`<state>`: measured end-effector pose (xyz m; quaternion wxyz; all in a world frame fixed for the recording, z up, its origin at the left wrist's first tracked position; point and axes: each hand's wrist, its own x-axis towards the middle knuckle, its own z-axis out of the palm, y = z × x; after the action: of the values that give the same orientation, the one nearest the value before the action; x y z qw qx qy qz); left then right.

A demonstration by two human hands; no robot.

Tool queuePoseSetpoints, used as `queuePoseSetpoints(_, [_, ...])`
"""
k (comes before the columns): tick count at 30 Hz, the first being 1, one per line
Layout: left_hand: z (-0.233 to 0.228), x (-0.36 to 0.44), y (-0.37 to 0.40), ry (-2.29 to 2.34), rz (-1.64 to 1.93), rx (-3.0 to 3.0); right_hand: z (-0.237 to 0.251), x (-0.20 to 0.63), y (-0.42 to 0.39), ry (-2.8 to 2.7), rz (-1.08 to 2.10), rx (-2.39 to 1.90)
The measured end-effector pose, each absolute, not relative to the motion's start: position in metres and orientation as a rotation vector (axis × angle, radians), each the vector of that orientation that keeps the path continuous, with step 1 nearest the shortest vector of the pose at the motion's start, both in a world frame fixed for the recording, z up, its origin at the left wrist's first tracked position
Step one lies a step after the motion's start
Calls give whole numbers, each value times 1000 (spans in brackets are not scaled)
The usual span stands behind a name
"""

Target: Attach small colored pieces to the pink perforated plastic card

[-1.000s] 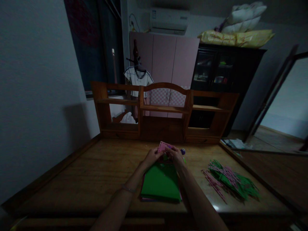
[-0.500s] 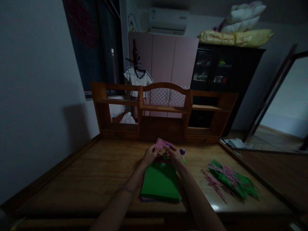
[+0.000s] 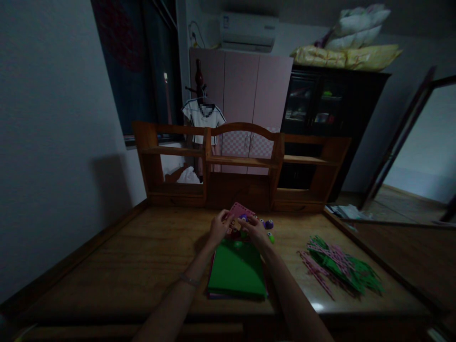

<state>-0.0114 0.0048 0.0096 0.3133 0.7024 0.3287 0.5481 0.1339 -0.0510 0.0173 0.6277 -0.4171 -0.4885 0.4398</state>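
A pink sheet with holes along its edge [image 3: 240,208] is held up beyond the green stack. My left hand [image 3: 220,227] is closed on its left side, thumb and fingers pinching. My right hand [image 3: 255,230] has its fingers bent around a small purple piece with a googly eye [image 3: 243,217], over the front of the sheet. Under and between the hands lie small red and green bits, partly hidden by the fingers. Just right of my right hand sit a purple googly-eyed piece [image 3: 270,224] and a green one [image 3: 271,237].
A stack of green sheets [image 3: 237,270], with pink and purple edges below, lies in front of me. To the right is a pile of green and pink punched strips [image 3: 342,266]. A wooden shelf unit [image 3: 242,161] stands along the table's far edge.
The purple piece has shifted slightly left, and my right hand's fingers have spread a little around it. My left hand has moved slightly left and the sheet now shows more of its face.
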Motion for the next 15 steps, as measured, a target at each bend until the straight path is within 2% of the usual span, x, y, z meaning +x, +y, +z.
queuePoseSetpoints(15, [9, -12, 3, 847, 1375, 1908, 13, 135, -48, -1194, 947, -1017])
